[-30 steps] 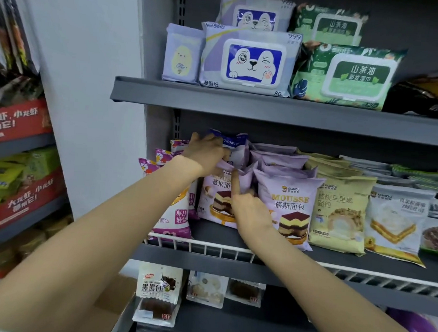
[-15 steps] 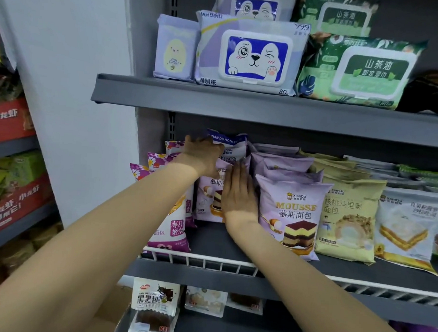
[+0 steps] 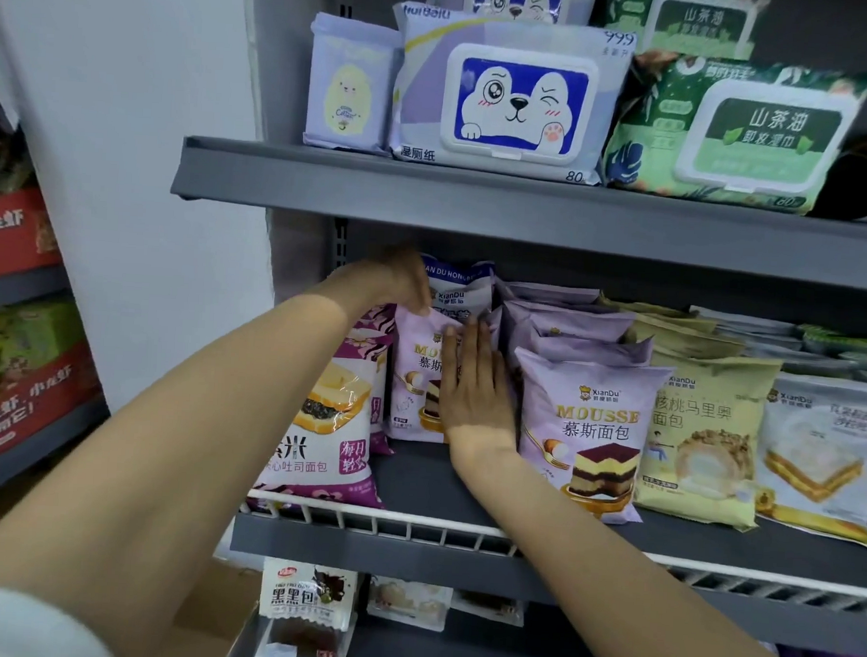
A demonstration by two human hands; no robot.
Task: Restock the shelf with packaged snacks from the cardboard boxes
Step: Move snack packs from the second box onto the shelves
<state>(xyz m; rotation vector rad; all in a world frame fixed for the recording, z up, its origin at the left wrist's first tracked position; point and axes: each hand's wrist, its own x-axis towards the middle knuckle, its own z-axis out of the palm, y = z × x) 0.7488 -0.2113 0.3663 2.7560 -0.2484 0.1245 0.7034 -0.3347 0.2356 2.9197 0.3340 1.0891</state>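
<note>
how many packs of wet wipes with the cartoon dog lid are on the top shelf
2. One dog-lid wipes pack stands at the front of the top shelf; a second dog-lid pack sits behind and above it, cropped by the frame. More may be hidden behind.

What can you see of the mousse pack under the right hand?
The mousse pack is a glossy lilac plastic bag printed with gold MOUSSE lettering and a layered cake picture. It stands upright, set back on the middle shelf, between the toast bag and a row of like packs. The right hand lies flat on its front; the left hand touches its top edge.
</note>
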